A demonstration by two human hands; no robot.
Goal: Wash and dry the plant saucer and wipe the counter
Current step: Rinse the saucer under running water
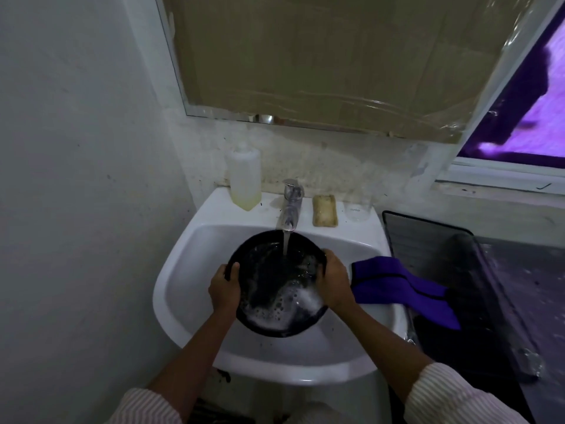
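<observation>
Rinsing is under way: the left hand (224,284) and right hand (334,281) clamp opposite rims of the saucer (276,284), held between them under the tap (289,215), suds pooled inside. Next, tilt it to drain, then reach right for the cloth (400,287).

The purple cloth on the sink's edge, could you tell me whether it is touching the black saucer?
Apart. The head view shows the right hand between the cloth and saucer.

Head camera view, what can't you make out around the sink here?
- Sink drain: hidden under the black saucer.
- Saucer's bottom: covered by suds and water.
- Glass label: too small to read.
- Mirror: covered by taped cardboard.
- Right hand fingertips: behind the saucer rim.
</observation>
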